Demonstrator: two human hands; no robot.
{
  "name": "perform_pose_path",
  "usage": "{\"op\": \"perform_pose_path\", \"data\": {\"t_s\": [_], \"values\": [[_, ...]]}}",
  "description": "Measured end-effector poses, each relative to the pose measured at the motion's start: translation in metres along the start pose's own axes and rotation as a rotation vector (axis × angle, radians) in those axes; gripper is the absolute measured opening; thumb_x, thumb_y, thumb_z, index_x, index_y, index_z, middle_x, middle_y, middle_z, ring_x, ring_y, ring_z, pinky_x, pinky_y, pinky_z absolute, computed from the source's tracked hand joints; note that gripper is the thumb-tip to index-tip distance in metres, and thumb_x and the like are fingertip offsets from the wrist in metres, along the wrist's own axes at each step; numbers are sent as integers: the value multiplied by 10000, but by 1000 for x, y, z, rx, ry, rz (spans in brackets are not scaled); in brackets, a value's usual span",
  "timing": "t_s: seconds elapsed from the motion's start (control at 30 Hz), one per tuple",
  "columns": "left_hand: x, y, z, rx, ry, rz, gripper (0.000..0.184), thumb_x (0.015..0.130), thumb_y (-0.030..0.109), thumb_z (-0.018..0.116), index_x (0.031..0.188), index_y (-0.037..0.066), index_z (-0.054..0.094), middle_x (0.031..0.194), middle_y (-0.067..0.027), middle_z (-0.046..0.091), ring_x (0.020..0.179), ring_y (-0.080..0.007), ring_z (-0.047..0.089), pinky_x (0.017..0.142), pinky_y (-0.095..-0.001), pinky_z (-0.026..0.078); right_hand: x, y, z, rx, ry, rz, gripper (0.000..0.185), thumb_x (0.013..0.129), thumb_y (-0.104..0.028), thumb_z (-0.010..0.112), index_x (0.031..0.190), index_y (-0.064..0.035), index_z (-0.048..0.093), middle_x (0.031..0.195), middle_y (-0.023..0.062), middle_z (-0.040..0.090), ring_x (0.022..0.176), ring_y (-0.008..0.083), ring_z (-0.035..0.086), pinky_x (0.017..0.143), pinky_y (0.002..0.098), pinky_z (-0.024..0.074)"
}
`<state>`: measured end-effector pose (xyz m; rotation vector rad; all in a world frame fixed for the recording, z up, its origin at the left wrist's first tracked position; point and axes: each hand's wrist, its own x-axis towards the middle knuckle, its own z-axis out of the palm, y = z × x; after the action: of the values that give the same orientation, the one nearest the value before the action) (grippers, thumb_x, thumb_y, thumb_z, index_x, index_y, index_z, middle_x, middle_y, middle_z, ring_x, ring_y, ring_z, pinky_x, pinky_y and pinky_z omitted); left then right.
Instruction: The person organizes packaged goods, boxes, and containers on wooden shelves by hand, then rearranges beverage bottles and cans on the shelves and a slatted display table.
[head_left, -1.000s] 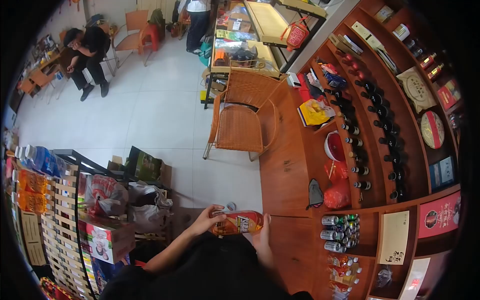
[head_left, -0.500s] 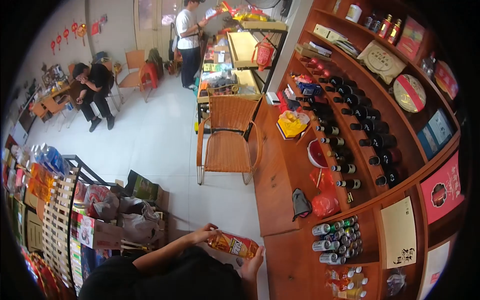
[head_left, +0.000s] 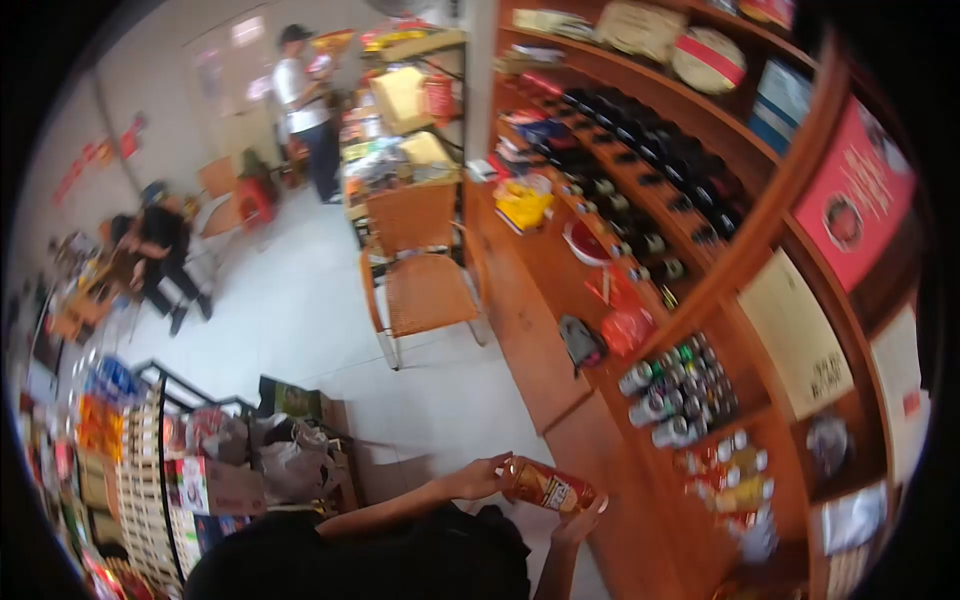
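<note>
A bottle of amber drink with a red and yellow label (head_left: 552,488) lies on its side between my two hands, above the floor by the wooden counter. My left hand (head_left: 484,477) has its fingers closed round one end of the bottle. At the other end, my right hand (head_left: 580,520) grips it, the thumb along the side. To the right, cans (head_left: 682,388) and several bottles of orange and yellow drink (head_left: 735,480) lie in shelf compartments.
A wicker chair (head_left: 418,285) stands beside the wooden counter (head_left: 520,330). Wine bottles (head_left: 640,140) fill the right shelves. At the left are a slatted rack (head_left: 142,470) and plastic bags (head_left: 295,465). One person (head_left: 160,250) sits; another (head_left: 308,110) stands at the back.
The view has turned right, bringing the cans and drink bottles nearer the middle. Both hands and the bottle have shifted right in view, the bottle still held at both ends.
</note>
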<state>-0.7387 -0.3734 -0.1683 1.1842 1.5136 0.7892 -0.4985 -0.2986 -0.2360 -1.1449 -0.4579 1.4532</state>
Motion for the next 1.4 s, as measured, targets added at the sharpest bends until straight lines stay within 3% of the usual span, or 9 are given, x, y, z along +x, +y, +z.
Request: {"op": "perform_pose_path", "data": {"t_s": [0.13, 0.17, 0.33, 0.43, 0.63, 0.73, 0.93, 1.07, 1.4], "values": [[-13, -47, 39, 45, 4, 123, 480, 944, 260, 633, 1351, 19, 552, 1049, -190, 713, 861, -237, 712, 775, -357, 567, -72, -11, -26, -89, 178, -187, 350, 1021, -375, 560, 1114, -39, 582, 980, 36, 625, 922, 147, 619, 802, 304, 529], [4, -106, 57, -164, -213, 52, 572, 894, 195, 726, 1408, 54, 521, 1150, -105, 685, 928, -206, 664, 827, -353, 540, -75, -6, -48, -149, 207, -223, 300, 1013, -327, 590, 1098, -40, 579, 983, 30, 622, 901, 121, 602, 792, 295, 521], [-37, -72, 81, -329, -497, -249, 478, 979, 249, 619, 1415, 83, 513, 942, -42, 674, 805, -123, 587, 726, -254, 489, -105, -14, -65, -414, 142, -431, 238, 985, -249, 643, 1051, -27, 587, 976, 40, 617, 888, 137, 583, 792, 291, 488], [-49, -101, 110, -384, -659, -178, 455, 1009, 299, 573, 1408, 88, 518, 965, -35, 669, 809, -115, 574, 718, -254, 483, -127, -15, -69, -724, 240, -381, 231, 966, -226, 665, 1026, -14, 595, 954, 61, 621, 888, 158, 586, 789, 303, 485], [-25, -89, 128, -308, -636, -233, 563, 1013, 378, 553, 1427, 10, 450, 1246, -132, 616, 1023, -191, 622, 833, -329, 547, -107, -7, -95, -1000, -137, -513, 405, 839, -212, 797, 1144, -26, 606, 1058, 177, 690, 980, 324, 688, 835, 389, 541], [-3, -53, 151, -175, -638, -249, 670, 951, 454, 611, 1405, -15, 464, 983, -70, 660, 799, -130, 611, 689, -265, 503, -90, -27, -108, -1056, -281, -532, 474, 818, -235, 811, 1192, -29, 606, 1132, 181, 669, 1033, 349, 667, 867, 415, 543], [56, -24, 234, -28, -664, -226, 858, 925, 528, 633, 1456, -85, 353, 1135, -174, 677, 953, -221, 664, 811, -335, 540, -32, -75, -166, -976, -184, -493, 444, 816, -133, 795, 1201, -20, 603, 1139, 184, 675, 1045, 333, 675, 901, 392, 540], [112, 49, 302, 139, -766, -364, 708, 960, 359, 617, 1486, -20, 332, 1341, -164, 585, 995, -227, 680, 907, -343, 528, 15, -128, -212, -953, -106, -550, 478, 829, -145, 766, 1246, -22, 567, 1198, 218, 634, 1082, 415, 633, 917, 446, 525], [245, 121, 447, -385, -600, -359, 365, 963, 315, 562, 1277, 127, 561, 1233, -32, 628, 1037, -240, 680, 932, -394, 508, 180, -233, -303, -936, 89, -632, 379, 805, -144, 775, 1129, -29, 615, 997, 203, 702, 919, 409, 686, 750, 463, 552]]}}
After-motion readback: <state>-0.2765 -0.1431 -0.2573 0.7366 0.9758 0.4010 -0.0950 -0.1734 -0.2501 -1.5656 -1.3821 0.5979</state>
